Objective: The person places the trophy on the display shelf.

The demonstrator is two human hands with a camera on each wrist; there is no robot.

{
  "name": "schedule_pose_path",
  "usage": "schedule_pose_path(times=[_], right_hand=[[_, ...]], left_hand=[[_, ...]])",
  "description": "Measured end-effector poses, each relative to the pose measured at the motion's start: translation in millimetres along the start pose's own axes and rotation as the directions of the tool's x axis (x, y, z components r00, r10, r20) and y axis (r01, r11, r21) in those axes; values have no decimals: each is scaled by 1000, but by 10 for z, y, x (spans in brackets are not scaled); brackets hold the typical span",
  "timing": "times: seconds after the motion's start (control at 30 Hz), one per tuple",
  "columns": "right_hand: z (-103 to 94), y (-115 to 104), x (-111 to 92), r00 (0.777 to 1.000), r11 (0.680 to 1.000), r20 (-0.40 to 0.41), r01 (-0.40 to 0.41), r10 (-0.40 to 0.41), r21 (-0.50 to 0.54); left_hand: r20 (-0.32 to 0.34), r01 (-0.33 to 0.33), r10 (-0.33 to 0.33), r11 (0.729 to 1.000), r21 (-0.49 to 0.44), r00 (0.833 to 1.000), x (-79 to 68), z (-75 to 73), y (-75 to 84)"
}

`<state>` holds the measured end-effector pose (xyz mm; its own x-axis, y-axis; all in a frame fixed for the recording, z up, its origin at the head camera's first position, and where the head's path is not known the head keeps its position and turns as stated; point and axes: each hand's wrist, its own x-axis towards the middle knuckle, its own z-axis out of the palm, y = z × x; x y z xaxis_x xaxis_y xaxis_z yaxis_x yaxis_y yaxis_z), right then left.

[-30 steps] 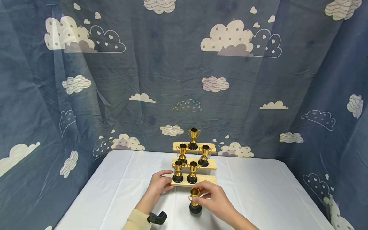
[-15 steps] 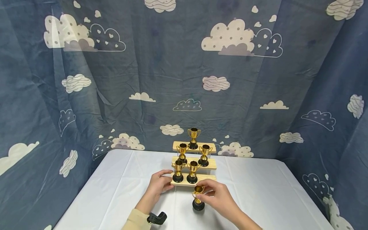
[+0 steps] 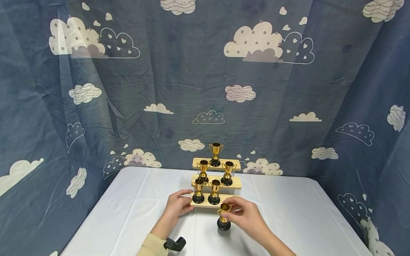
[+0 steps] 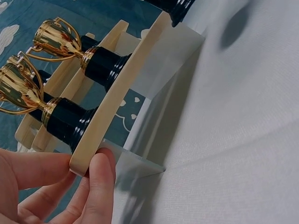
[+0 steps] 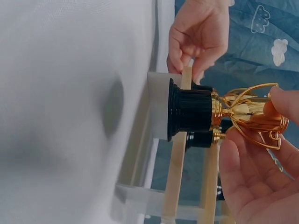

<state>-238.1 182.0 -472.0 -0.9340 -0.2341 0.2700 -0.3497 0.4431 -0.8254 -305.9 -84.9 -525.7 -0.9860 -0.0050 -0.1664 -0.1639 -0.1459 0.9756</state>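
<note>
A three-tier stand with pale wooden shelves [image 3: 229, 200] carries small gold trophy cups on black bases. One trophy [image 3: 216, 153] stands on the top shelf, two on the middle, and two at the left and centre of the lowest. My left hand [image 3: 177, 204] pinches the left end of the lowest shelf, thumb and fingers on its edge [image 4: 81, 163]. In my right hand [image 3: 248, 215] another trophy [image 5: 191, 111] is gripped by its cup. It hangs upright in front of the stand, above the table, its shadow falling on the cloth.
White cloth covers the table [image 3: 282, 206]. Clear side panels [image 4: 133, 161] hold the lowest shelf up off it. A dark blue curtain with clouds [image 3: 179, 81] hangs behind and at both sides. A black band [image 3: 175, 243] sits on my left wrist.
My right hand has carried the trophy rightward and slightly away from me, toward the right part of the lowest shelf. The left hand stays on the shelf end.
</note>
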Motion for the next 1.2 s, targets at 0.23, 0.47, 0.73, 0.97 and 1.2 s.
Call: schedule_pose_path(times=[0.23,0.47,0.73,0.97,1.2], right_hand=[[-59,-19,16,999,1000,-34,-3,4,26],[-106,-35,47,998,999,-56,-17,20,51],[-152,-39,114,993,999,-117,-30,33,24],[-183,-31,171,988,999,-151,-40,41,12],[-211,-4,229,984,999,-173,-38,40,14]], left_hand=[[-19,6,-6,1000,-10,1000,-8,11,-4],[-16,2,-2,1000,-23,1000,-37,13,4],[-10,6,-6,1000,-25,1000,-38,9,7],[-1,6,-6,999,-32,1000,-16,0,-10],[1,5,-5,1000,-31,1000,-22,-4,-12]])
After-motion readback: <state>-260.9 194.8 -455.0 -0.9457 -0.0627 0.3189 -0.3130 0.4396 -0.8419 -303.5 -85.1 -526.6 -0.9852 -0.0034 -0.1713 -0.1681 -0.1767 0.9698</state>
